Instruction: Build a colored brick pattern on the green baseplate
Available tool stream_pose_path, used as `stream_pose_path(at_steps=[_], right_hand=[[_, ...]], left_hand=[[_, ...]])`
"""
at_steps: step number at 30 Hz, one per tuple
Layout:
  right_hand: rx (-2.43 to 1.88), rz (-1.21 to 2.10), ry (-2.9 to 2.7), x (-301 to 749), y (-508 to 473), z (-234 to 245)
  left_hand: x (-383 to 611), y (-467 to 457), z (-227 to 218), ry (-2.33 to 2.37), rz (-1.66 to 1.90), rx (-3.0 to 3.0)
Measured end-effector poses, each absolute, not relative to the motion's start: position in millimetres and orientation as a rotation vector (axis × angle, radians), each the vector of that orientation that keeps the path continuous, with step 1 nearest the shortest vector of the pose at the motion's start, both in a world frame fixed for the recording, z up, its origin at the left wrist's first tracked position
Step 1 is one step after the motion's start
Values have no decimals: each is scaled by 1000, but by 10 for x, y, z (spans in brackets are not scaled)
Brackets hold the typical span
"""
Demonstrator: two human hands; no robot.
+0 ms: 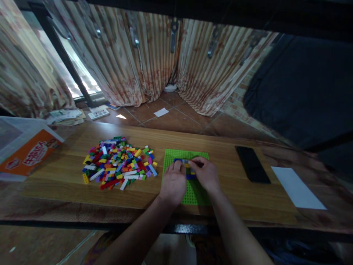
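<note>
A green studded baseplate (pixel 193 197) lies on the wooden board with a small toy-brick build on it. Blue bricks (pixel 191 177) form its near side, and a bit of yellow brick (pixel 192 171) shows inside. My left hand (pixel 174 182) is closed, with bent fingers against the far left part of the build at a blue brick (pixel 177 159). Over the far right side, my right hand (pixel 206 175) pinches a small pale or clear-looking brick (pixel 185 161) at the build's far edge. The fingers partly hide the bricks, so whether that brick is seated is unclear.
Left of the baseplate spreads a pile of mixed toy bricks (pixel 118 163). A clear plastic tub with an orange label (pixel 30 152) stands at the far left. To the right lie a black phone (pixel 253 164) and a white paper sheet (pixel 298 187). Curtains (pixel 154 62) hang beyond.
</note>
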State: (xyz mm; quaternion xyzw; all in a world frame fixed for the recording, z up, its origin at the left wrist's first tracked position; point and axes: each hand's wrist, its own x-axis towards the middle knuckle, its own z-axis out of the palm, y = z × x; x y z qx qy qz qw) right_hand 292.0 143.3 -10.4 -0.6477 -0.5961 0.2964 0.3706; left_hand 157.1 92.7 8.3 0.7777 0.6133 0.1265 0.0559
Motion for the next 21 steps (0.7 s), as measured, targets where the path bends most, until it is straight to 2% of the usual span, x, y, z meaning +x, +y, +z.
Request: stream_pose_path(at_steps=[7,16,21], right_hand=[[-1527,800,-982,3084,1518,-118],[-1399,967,-846,2985,1525,-99],[-1468,1055,-848,2929,1520,-134]], left_hand=[[1295,1038,170,1814,1007,1918],[1094,1246,-8,1595,1158,1209],[1181,1282,-124,1481,1226,1049]])
